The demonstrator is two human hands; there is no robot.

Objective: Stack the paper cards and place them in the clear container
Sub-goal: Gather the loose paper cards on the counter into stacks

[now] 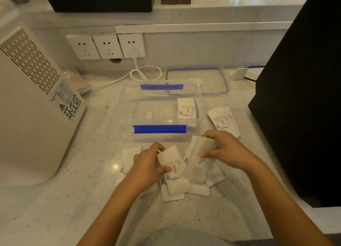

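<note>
White paper cards printed "love." lie in a loose pile (pixel 184 188) on the counter in front of me. My left hand (pixel 147 164) pinches one card (pixel 172 164) at its upper left edge. Just to the right, my right hand (pixel 223 149) grips a card (pixel 197 151) tilted up off the pile. The clear container (pixel 160 105) with blue clips stands just beyond my hands, with a small stack of cards (pixel 186 109) at its right end. Further cards (pixel 224 121) rest on the counter to the container's right.
The container's clear lid (pixel 197 80) with a blue seal lies behind it. A white appliance (pixel 31 105) stands at the left, a black box (pixel 302 98) at the right. Wall sockets (pixel 107 46) and a looped white cable (pixel 145 73) sit at the back.
</note>
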